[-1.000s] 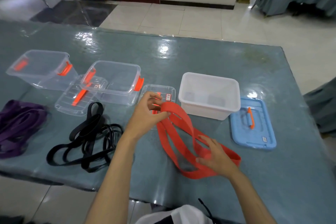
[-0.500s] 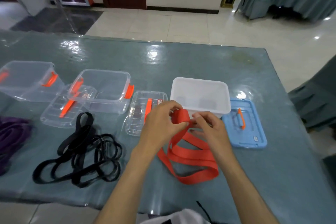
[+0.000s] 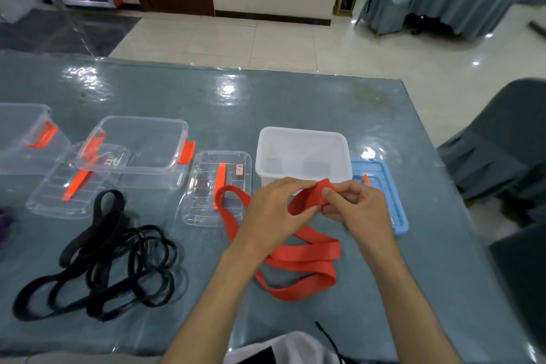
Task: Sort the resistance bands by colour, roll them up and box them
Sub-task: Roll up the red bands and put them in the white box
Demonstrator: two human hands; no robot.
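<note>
A red resistance band (image 3: 298, 263) lies in loops on the table in front of me. Its upper end is lifted and folded between both hands, just in front of the white box (image 3: 301, 154). My left hand (image 3: 277, 210) pinches the fold from the left, and my right hand (image 3: 354, 210) pinches it from the right with thumb on top. A heap of black bands (image 3: 109, 260) lies to the left. A bit of a purple band (image 3: 6, 219) shows at the left edge.
Two clear boxes with orange clips (image 3: 136, 148) (image 3: 20, 136) stand at the back left, each with a clear lid (image 3: 217, 189) (image 3: 74, 186) lying near it. A blue lid (image 3: 384, 195) lies right of the white box. A draped chair (image 3: 502, 142) stands beyond the table's right edge.
My right hand came up from the band's lower loop to join the left hand at its upper end. Both hands then shifted right, toward the white box, folding the end over.
</note>
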